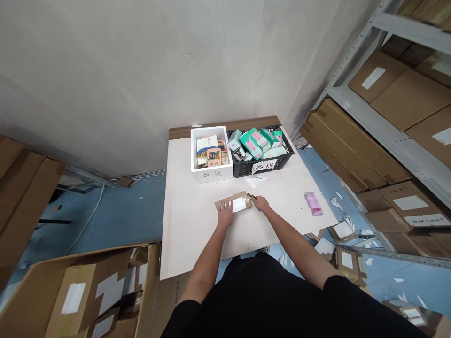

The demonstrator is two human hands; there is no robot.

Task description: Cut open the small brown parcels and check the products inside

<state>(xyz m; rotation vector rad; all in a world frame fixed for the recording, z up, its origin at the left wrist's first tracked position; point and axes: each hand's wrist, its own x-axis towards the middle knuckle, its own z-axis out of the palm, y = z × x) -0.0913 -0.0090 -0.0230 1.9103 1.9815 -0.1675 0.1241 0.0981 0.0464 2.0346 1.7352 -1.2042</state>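
A small brown cardboard box [230,197] with a white label lies on the white table [190,211]. My left hand [226,213] rests on its left part, fingers spread flat over the cardboard and the label's edge. My right hand [261,203] is closed around a box cutter [251,195], dark with a bit of yellow. The cutter's tip is at the right end of the box. Whether the blade is in the cardboard is too small to tell.
Behind the box stand a white foam bin [212,176] of small boxes and a black crate [243,170] of green-and-pink boxes. A clear plastic scrap [252,181] lies before them. A pixelated pink item [313,204] is at the right. Cartons fill the shelf [387,112] and a large carton [152,272].
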